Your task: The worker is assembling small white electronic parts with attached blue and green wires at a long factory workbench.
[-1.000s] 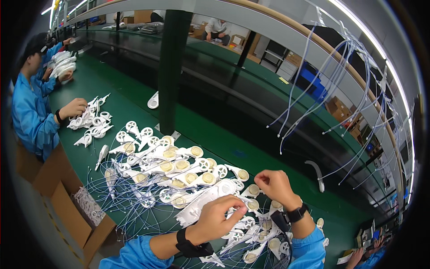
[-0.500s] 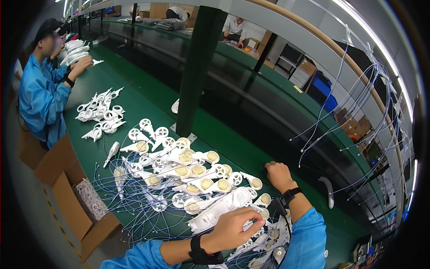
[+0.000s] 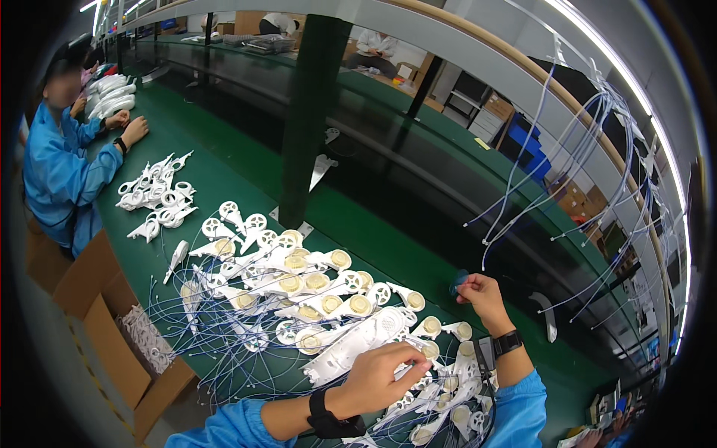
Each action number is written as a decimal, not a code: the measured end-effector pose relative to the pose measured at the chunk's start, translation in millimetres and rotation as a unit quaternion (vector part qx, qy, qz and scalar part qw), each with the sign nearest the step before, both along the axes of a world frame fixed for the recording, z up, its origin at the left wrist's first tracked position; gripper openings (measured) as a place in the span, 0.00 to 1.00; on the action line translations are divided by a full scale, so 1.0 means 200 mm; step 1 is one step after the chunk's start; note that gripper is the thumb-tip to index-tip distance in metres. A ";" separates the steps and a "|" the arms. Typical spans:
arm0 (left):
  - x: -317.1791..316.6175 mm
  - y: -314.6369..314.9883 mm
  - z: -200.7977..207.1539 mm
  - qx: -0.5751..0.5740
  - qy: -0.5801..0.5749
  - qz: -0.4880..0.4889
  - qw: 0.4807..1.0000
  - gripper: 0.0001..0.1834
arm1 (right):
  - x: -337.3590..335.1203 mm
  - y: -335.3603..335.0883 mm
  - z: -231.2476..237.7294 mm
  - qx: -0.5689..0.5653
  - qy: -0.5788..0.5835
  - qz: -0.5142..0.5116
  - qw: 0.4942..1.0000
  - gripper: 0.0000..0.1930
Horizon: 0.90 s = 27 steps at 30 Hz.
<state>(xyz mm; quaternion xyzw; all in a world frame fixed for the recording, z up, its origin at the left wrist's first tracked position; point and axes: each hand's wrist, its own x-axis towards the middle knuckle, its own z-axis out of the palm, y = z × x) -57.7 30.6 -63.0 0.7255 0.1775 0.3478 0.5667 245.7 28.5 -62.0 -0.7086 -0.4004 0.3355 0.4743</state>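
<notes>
White housing (image 3: 351,345) under gripping left hand (image 3: 377,377) — right hand (image 3: 482,295) pinching wire (image 3: 457,282), bare green bench (image 3: 418,246) beyond.

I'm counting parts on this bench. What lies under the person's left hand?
The left hand rests on the end of a long white plastic housing, above tangled thin blue-white wires on the green bench top. Whatever sits directly beneath the palm is covered.
</notes>
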 end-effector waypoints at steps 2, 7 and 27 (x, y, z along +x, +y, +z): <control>0.00 0.00 -0.01 -0.001 0.005 0.006 1.000 0.07 | 0.00 -0.05 0.02 -0.003 0.010 -0.005 1.000 0.06; 0.01 -0.02 0.00 0.005 0.005 -0.005 1.000 0.08 | 0.15 -0.19 -0.05 0.117 -0.239 -0.216 0.939 0.19; 0.00 0.02 0.01 0.024 0.013 0.003 1.000 0.08 | -0.21 -0.60 0.03 -0.133 -0.411 -0.101 0.896 0.22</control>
